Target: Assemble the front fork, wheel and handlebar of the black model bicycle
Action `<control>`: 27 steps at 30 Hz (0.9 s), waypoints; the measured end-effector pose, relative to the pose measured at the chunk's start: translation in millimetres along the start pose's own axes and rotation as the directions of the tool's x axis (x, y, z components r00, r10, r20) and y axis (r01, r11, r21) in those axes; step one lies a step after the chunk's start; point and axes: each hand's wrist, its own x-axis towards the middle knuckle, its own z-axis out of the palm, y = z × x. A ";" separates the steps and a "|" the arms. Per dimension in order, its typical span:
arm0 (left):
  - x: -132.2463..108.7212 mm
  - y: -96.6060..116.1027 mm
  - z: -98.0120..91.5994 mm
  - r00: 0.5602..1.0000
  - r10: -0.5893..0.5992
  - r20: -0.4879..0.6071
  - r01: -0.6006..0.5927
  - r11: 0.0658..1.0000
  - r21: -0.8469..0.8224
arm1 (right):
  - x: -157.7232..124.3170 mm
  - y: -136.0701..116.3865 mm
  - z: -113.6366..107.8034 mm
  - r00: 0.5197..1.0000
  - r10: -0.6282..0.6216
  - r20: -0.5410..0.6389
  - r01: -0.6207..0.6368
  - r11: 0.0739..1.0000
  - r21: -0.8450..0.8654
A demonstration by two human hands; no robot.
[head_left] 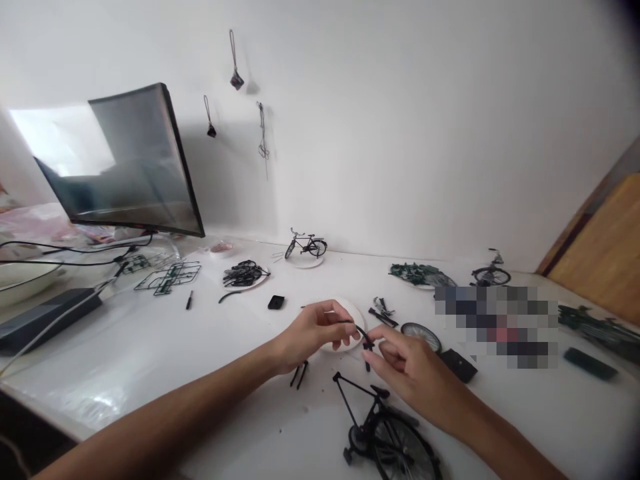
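My left hand (pixel 325 330) pinches a thin curved black strip (pixel 365 333) that looks like a model bicycle mudguard. My right hand (pixel 403 357) has its thumb and index finger around the strip's lower end, where a small bracket shows. Both hands are above the front of a white paper plate (pixel 356 313), partly hidden by them. Below them a partly built black model bicycle (pixel 375 433) lies on the table, with its frame and one wheel showing. A black forked part (pixel 300 375) lies under my left wrist, and a loose wheel (pixel 423 335) beyond my right hand.
Further back stand a finished model bicycle (pixel 307 245) and plates of black parts (pixel 245 273) and green parts (pixel 420 275). Green part frames (pixel 167 277), a small screwdriver (pixel 189 300) and a black square piece (pixel 276 303) lie leftward. A monitor (pixel 145 160) stands at left; a blurred patch covers the right.
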 end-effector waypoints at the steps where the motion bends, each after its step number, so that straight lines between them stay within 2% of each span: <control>1: -1.3 3.2 -1.7 0.999 0.027 0.019 -0.029 0.996 0.084 | 0.1 -0.4 1.4 1.000 -0.010 -0.005 0.010 1.000 -0.005; 3: -4.2 12.7 -10.6 0.994 0.094 0.058 -0.108 0.929 0.354 | 0.5 1.0 2.5 0.999 -0.027 -0.038 0.026 0.999 -0.022; 4: -5.9 18.7 -17.2 0.992 0.096 0.078 -0.123 0.813 0.570 | 0.9 2.9 2.4 0.997 -0.038 -0.063 0.037 0.999 -0.031; 6: -10.4 30.9 -32.2 0.994 0.112 0.006 -0.060 0.483 0.873 | 2.5 9.2 1.4 0.988 -0.069 -0.136 0.064 0.997 -0.043; 7: -13.2 36.4 -39.1 0.997 0.080 -0.023 -0.009 0.372 0.928 | 3.8 13.2 0.8 0.982 -0.085 -0.168 0.078 0.996 -0.044; 9: -19.4 43.7 -48.9 0.995 -0.067 -0.075 0.090 0.255 0.963 | 6.6 21.0 0.1 0.969 -0.117 -0.219 0.112 0.993 -0.036; 12: -28.3 43.7 -52.1 0.944 -0.313 -0.101 0.179 0.232 0.956 | 9.9 27.3 0.2 0.952 -0.157 -0.262 0.157 0.987 -0.022; 14: -32.3 39.2 -50.9 0.918 -0.388 -0.077 0.189 0.259 0.947 | 10.4 26.0 0.4 0.940 -0.169 -0.295 0.170 0.985 -0.023; 18: -34.7 34.2 -54.6 0.878 -0.479 0.026 0.174 0.370 0.913 | 9.1 16.7 0.2 0.914 -0.225 -0.337 0.222 0.974 -0.048; 21: -34.5 37.2 -61.9 0.859 -0.508 0.062 0.179 0.412 0.893 | 8.7 12.5 -0.4 0.906 -0.260 -0.335 0.256 0.965 -0.058; 25: -35.3 40.2 -67.6 0.896 -0.444 0.008 0.189 0.398 0.898 | 9.5 12.9 -2.4 0.921 -0.222 -0.321 0.219 0.975 -0.044; 27: -36.1 39.6 -69.7 0.901 -0.433 -0.026 0.214 0.391 0.895 | 9.6 13.7 -4.0 0.924 -0.201 -0.325 0.193 0.979 -0.057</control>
